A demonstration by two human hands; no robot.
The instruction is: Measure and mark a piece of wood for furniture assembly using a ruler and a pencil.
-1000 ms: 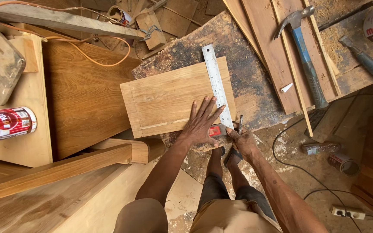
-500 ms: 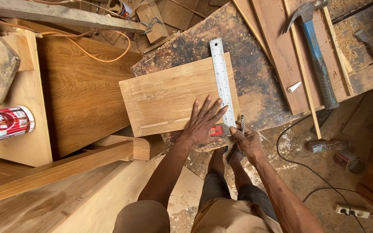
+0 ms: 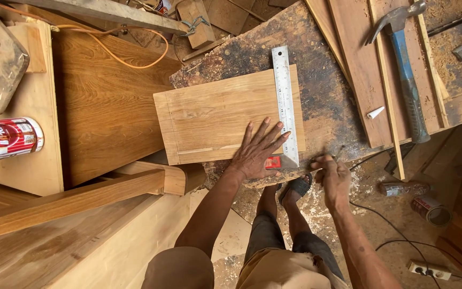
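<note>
A: What is the left hand (image 3: 255,152) doing?

B: It is lying flat with fingers spread, pressing on the board (image 3: 215,115) and the square (image 3: 283,101). It is gripping nothing; the fingertips are touching the steel blade, and the square's red stock is sitting just beside the thumb, at the board's near edge.

A: And the right hand (image 3: 332,179)?

B: It is curling closed just right of the square's stock, at the edge of the surface (image 3: 327,101). Something thin may be sitting in its fingers, but I cannot tell what.

A: Where is the board lying?

B: It is lying flat on the dark surface, stretching left and away from the left hand, with the blade running across it near its right end.

A: Anything else about?

B: A hammer (image 3: 405,69) with a blue handle is resting on planks well beyond the right hand. A red and white can (image 3: 6,140) is lying far to the left of the left hand. An orange cord (image 3: 129,61) is looping over wood beyond it
</note>
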